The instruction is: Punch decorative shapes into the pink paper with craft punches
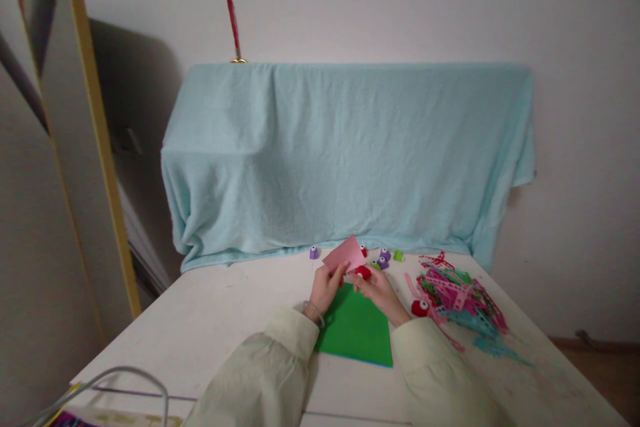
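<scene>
While the left hand pinched the lower edge of a pink paper piece above the table, the right hand gripped a red punch closed over the paper's right edge. Judgement: seating the paper fully in the punch's slot and holding it flat would give a clean cut. Count: one green sheet under the hands; one more red punch; small punches by the blue cloth, perhaps five, not certain; one heap of punched strips.
</scene>
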`<state>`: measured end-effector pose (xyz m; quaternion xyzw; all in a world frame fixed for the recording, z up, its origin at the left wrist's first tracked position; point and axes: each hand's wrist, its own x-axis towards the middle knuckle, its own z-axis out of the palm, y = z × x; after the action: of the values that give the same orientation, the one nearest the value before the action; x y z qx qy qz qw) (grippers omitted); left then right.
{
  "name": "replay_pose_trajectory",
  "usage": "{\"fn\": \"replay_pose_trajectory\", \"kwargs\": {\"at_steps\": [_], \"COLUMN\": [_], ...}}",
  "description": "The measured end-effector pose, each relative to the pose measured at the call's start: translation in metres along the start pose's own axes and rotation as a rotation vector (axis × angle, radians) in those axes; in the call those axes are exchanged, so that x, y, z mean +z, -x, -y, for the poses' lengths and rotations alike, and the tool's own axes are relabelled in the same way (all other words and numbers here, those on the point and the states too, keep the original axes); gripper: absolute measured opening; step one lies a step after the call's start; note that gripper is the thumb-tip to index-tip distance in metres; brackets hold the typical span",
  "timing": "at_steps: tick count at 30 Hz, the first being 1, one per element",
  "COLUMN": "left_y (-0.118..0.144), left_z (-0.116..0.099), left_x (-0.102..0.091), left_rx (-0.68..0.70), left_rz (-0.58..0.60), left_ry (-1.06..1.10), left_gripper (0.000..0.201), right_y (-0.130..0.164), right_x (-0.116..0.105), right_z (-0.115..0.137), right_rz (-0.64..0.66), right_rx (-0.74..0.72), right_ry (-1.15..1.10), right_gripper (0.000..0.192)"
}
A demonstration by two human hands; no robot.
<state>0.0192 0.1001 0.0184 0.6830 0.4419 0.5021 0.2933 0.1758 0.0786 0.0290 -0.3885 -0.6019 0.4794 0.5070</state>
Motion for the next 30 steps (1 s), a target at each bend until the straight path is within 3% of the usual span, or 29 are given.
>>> {"fn": "replay_pose_trajectory", "kwargs": {"at_steps": [9,16,20,30], "left_y": [0.0004,0.0041,0.0043,0.0019], "left_z": [-0.0041,-0.0059,-0.0035,-0.0017], "left_x": [-0.0006,0.0034,0.0078,0.0058], "left_rx": [0.018,-0.012,-0.035,-0.061], "left_rz": [-0.007,0.101,0.152,0.214], "left_ry": [0.011,0.014,0.145,0.262], "left_gripper": [0.050,0.054,0.050,0.046], "right_y": [0.0003,-0.0014,-0.0004,-0.0023], "right_x": [-0.0004,-0.0032,-0.0047,0.0000], "right_z": [0.0005,0.0021,0.0032,-0.0052], "right_rz": [0.007,-0.111,-0.160,-0.020], "right_rx": [0.000,-0.023,-0.043,0.011], "right_ry": [-0.008,-0.011,0.018,-0.036], "right_gripper": [0.035,0.040,0.038,0.039]}}
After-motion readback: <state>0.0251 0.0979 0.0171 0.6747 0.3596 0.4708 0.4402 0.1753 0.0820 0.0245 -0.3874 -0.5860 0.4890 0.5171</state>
